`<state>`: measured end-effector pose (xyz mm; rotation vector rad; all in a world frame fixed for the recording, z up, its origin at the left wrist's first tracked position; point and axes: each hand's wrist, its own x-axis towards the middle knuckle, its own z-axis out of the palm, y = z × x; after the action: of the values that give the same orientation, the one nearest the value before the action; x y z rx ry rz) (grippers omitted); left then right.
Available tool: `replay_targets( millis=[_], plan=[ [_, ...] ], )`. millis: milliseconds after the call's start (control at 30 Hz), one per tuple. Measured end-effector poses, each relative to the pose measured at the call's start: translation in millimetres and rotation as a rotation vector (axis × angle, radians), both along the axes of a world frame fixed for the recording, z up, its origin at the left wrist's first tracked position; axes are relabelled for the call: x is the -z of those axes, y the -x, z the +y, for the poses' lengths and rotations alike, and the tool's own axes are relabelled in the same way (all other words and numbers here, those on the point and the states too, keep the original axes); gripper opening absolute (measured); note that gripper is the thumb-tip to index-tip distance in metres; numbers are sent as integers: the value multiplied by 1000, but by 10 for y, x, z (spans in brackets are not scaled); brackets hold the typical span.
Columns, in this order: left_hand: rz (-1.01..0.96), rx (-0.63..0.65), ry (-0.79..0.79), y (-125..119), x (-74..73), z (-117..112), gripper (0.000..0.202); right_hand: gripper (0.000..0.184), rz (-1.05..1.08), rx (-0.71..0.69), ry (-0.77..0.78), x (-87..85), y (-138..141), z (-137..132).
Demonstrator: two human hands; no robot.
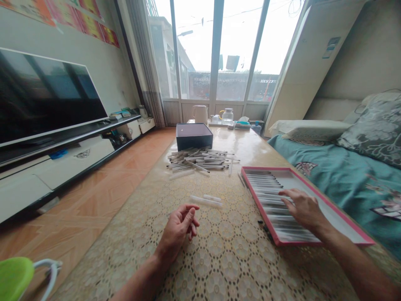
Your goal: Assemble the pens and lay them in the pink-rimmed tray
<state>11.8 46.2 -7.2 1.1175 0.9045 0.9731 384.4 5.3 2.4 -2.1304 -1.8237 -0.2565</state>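
My right hand [302, 207] reaches over a shallow pink-rimmed box lid [332, 198]. Its thumb and forefinger are apart, touching or just above a row of pens [269, 196] laid side by side in the lid. My left hand [179, 225] rests above the patterned tablecloth with its fingers curled in and its thumb on top; whether something small is inside cannot be made out. Just beyond it lie a few white translucent pen pieces [206, 201]. Farther off is a loose heap of pens [200, 161] with clear barrels and dark ends.
A dark blue box [194, 136] stands behind the heap. Small black pieces [263, 225] lie by the lid's left edge. At the table's far end are a pitcher [199, 113], a glass jar [228, 115] and a tissue pack [242, 123]. A sofa [316, 167] borders the right side.
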Motion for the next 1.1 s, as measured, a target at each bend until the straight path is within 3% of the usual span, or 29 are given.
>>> replay_targets(
  millis=[100, 267, 433, 600, 867, 1100],
  plan=[
    [20, -16, 7, -7, -28, -15, 30, 22, 156, -108, -109, -113, 384, 105],
    [29, -41, -14, -13, -39, -39, 28, 17, 271, -312, 53, -125, 1215, 332],
    [96, -122, -110, 15, 21, -26, 25, 11, 244, -335, 97, -24, 1744, 443],
    [268, -178, -230, 60, 65, -12, 20, 11, 221, -288, 94, 3, 1905, 411],
    [466, -308, -557, 72, -29, -85, 27, 8, 334, -400, 77, -7, 1928, 121],
    [574, -209, -628, 74, -11, -103, 18, 6, 490, -526, 107, -161, 2006, -116]
  ],
)
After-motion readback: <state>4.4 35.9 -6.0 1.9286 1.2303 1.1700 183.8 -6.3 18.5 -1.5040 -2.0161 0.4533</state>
